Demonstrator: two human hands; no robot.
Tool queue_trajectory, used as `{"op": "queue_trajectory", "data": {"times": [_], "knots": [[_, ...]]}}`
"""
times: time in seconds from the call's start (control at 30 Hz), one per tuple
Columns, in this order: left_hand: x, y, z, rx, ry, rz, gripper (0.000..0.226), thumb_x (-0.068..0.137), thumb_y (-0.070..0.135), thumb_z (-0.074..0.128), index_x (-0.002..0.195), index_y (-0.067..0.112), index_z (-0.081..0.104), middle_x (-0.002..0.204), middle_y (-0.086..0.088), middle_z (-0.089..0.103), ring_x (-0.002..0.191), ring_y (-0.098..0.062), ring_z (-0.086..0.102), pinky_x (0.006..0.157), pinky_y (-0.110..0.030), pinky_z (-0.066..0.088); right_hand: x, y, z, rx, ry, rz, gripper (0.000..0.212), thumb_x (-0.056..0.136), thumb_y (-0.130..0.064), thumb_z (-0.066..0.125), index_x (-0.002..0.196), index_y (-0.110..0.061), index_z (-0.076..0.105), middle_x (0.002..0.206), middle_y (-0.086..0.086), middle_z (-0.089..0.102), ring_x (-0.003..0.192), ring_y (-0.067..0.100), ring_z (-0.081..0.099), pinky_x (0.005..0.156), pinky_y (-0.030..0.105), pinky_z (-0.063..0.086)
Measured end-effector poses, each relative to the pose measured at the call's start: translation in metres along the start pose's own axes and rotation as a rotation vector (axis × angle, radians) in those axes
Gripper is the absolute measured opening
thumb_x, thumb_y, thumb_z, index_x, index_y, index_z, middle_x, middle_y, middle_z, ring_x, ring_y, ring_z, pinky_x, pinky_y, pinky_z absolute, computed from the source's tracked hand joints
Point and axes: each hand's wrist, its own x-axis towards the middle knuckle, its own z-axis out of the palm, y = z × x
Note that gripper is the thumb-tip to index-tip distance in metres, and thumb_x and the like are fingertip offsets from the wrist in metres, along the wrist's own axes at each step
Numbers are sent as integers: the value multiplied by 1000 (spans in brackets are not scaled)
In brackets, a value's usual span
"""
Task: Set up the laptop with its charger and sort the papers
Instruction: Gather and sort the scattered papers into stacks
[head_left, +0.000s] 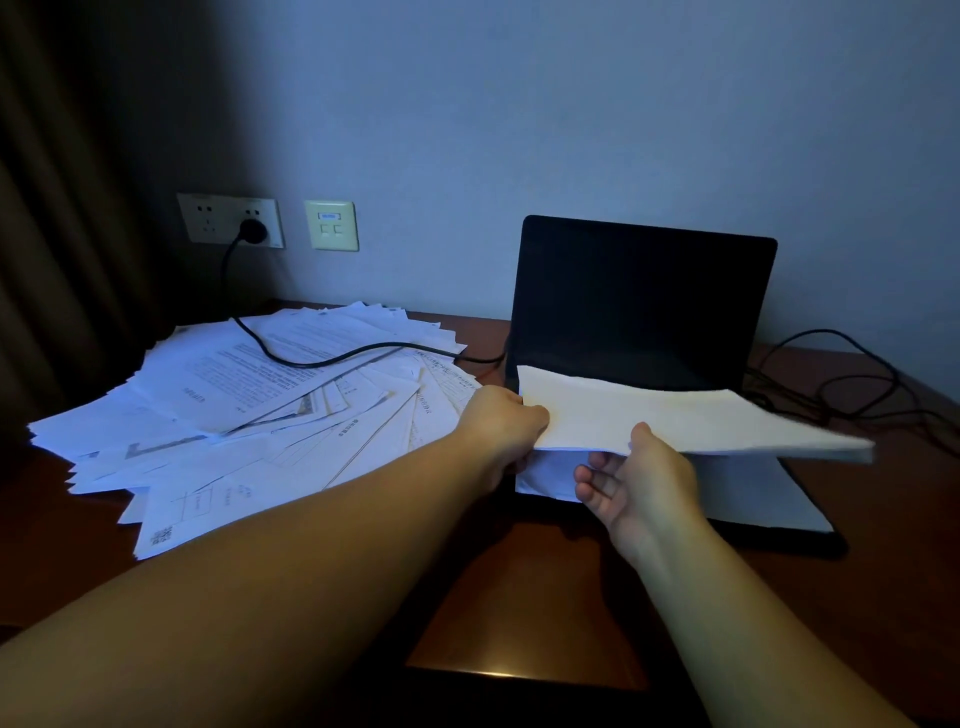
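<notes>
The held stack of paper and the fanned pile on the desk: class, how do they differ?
The held stack is squared up; the fanned pile is spread and overlapping. The held stack is lifted above the laptop by the left hand and right hand; the fanned pile lies on the desk, crossed by a black cable. The stack's top looks blank; the pile shows print. Both are white sheets.

printed papers (249, 395) too blurred, no text legible
</notes>
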Motion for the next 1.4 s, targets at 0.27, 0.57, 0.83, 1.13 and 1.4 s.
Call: {"op": "queue_trajectory", "data": {"times": [0.27, 0.57, 0.83, 1.13, 1.4], "knots": [[12, -7, 5, 17, -15, -75, 19, 98, 17, 58, 108, 5, 69, 102, -15, 69, 89, -25, 69, 57, -25, 53, 0, 3, -12, -112, -101, 51, 55, 104, -56, 44, 103, -6, 64, 86, 12, 70, 75, 28, 68, 54, 32, 52], [16, -13, 4, 156, 13, 48, 26, 91, 16, 59, 113, 6, 68, 113, -16, 70, 98, -26, 68, 72, -32, 57, -20, 9, -17, -268, -245, 123, 61, 104, -59, 39, 91, -7, 68, 55, 5, 64, 42, 18, 61, 44, 24, 48], [3, -27, -19, 351, 160, 231, 46, 97, 33, 61, 141, 24, 55, 139, -3, 63, 116, -23, 64, 93, -34, 55, -39, 11, 0, -379, -325, -176, 44, 106, -46, 45, 88, -12, 67, 64, 3, 64, 53, 17, 64, 49, 28, 50], [-16, -49, -105, 331, 318, 358, 41, 93, 30, 62, 134, 32, 58, 140, 1, 53, 98, -15, 67, 92, -31, 53, -53, 38, 64, -591, -385, -595, 13, 85, -35, 56, 83, -41, 69, 82, -14, 69, 71, 7, 70, 58, 26, 54], [-4, -67, -224, 519, 590, 451, 43, 94, 28, 66, 136, 26, 58, 147, 1, 44, 91, -17, 67, 90, -30, 51, -45, 57, 144, -872, -526, -921, 42, 92, -30, 65, 122, -54, 50, 145, -30, 37, 130, 1, 46, 89, 21, 39]]}}
